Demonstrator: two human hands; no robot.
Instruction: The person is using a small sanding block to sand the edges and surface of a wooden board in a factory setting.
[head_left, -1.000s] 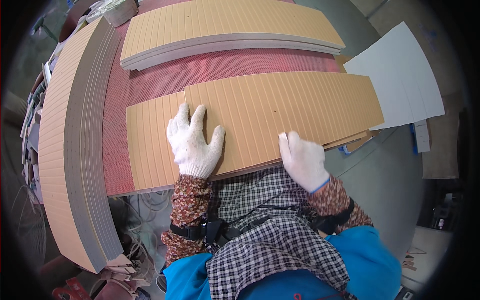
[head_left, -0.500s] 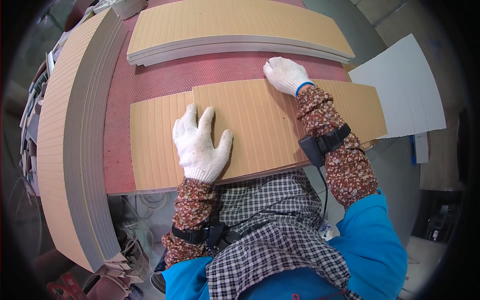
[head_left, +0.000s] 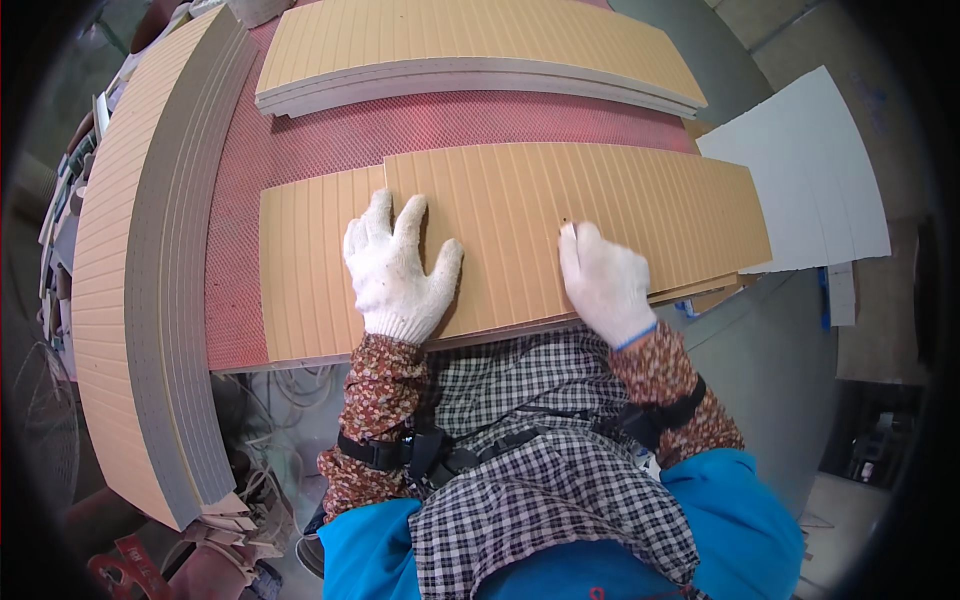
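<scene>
My left hand [head_left: 400,268], in a white knit glove, lies flat with fingers spread on a tan grooved board [head_left: 500,225]. Its fingers reach near that board's left edge, where a second tan board [head_left: 305,270] shows from underneath. My right hand [head_left: 606,282], also gloved, is curled closed over the right half of the upper board, slightly blurred. A small dark speck [head_left: 566,220] shows on the board by its fingertips. Whatever the right fingers pinch, if anything, is hidden.
A stack of tan boards [head_left: 480,40] lies at the far side of the red textured tabletop [head_left: 320,140]. Another tall stack [head_left: 130,270] stands along the left. A white sheet [head_left: 815,180] sticks out at the right. Cables [head_left: 270,440] hang below the table's left front.
My right hand has moved from the upper board's far edge toward me, onto the board's middle, still closed. The left hand keeps its place on the boards.
</scene>
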